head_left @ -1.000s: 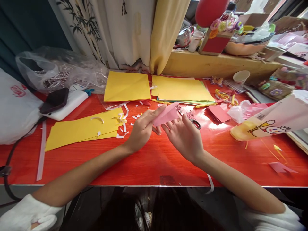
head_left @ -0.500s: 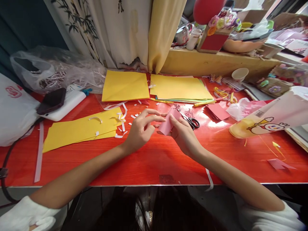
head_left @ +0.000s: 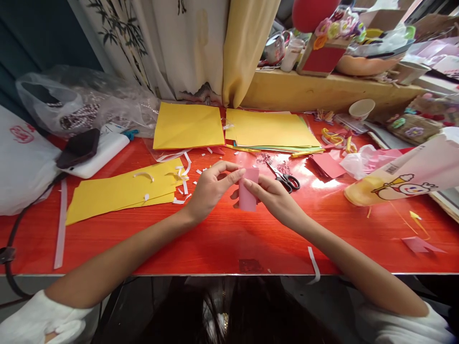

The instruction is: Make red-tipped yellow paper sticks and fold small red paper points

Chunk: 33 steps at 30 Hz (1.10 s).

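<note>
A small folded piece of pink paper (head_left: 248,197) is held upright above the red table (head_left: 215,248). My right hand (head_left: 278,198) pinches it from the right, thumb on its front face and some fingers behind it. At its upper left edge, my left hand (head_left: 215,188) pinches the paper between thumb and index finger. Black-handled scissors (head_left: 287,181) lie just beyond my right hand. To the left of my left hand are long yellow paper strips (head_left: 122,193) with white paper scraps on them.
Yellow paper stacks (head_left: 188,126) lie at the back by the curtain. On the right are pink paper squares (head_left: 328,165) and a tilted drink cup (head_left: 401,174). A phone (head_left: 79,150) rests on a white box at left, near plastic bags. A white strip (head_left: 314,265) hangs over the front edge.
The pink paper has turned from slanted to upright. My left thumb and index finger have closed on its upper left edge; before, the left fingers were stretched toward it.
</note>
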Tool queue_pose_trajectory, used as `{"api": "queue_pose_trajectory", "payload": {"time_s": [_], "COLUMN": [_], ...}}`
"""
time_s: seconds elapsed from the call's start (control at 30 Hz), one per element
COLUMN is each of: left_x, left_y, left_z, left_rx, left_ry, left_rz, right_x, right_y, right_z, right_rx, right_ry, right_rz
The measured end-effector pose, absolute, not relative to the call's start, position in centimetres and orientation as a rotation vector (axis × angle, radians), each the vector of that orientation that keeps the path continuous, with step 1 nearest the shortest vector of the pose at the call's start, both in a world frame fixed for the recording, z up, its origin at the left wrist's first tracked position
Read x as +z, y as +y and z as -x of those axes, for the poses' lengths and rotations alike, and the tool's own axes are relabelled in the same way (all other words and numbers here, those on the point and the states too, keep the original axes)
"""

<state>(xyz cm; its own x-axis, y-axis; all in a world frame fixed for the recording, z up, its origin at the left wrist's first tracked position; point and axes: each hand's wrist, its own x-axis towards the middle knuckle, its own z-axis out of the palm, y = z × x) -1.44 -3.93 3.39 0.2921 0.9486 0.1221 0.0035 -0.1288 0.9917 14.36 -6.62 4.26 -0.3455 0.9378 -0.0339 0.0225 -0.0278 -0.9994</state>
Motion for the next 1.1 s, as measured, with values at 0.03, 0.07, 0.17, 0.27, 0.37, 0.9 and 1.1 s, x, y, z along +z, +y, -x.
{"api": "queue_pose_trajectory", "payload": {"time_s": [0.03,0.07,0.17,0.27,0.37,0.9,1.1], "left_x": [3.44,3.50,3.61,3.61,3.55,3.83,3.89], "left_y": [-3.90,-3.90,-4.03,-4.19,-4.25,-4.50,-4.49], "left_z": [1.44,1.44,1.36,1.31,1.31,1.29,1.27], "left_rx": [1.067,1.068,1.080,1.085,1.086,1.102,1.098], "left_ry": [0.945,0.946,0.939,0.938,0.935,0.949,0.957], "left_rz": [-1.438,-1.437,-1.435,-1.428,-1.420,-1.405,-1.397], "right_x": [4.25,4.24,4.21,4.33,4.56,4.80,4.84], "right_y": [-6.65,-6.67,-6.70,-6.73,-6.78,-6.84,-6.78], "right_z": [-14.39,-14.42,-14.49,-14.54,-14.56,-14.51,-14.49], "right_rx": [1.467,1.452,1.436,1.463,1.480,1.586,1.584], "right_ry": [-1.480,-1.497,-1.528,-1.520,-1.498,-1.440,-1.447], "right_rz": [1.060,1.063,1.067,1.064,1.072,1.021,1.049]}}
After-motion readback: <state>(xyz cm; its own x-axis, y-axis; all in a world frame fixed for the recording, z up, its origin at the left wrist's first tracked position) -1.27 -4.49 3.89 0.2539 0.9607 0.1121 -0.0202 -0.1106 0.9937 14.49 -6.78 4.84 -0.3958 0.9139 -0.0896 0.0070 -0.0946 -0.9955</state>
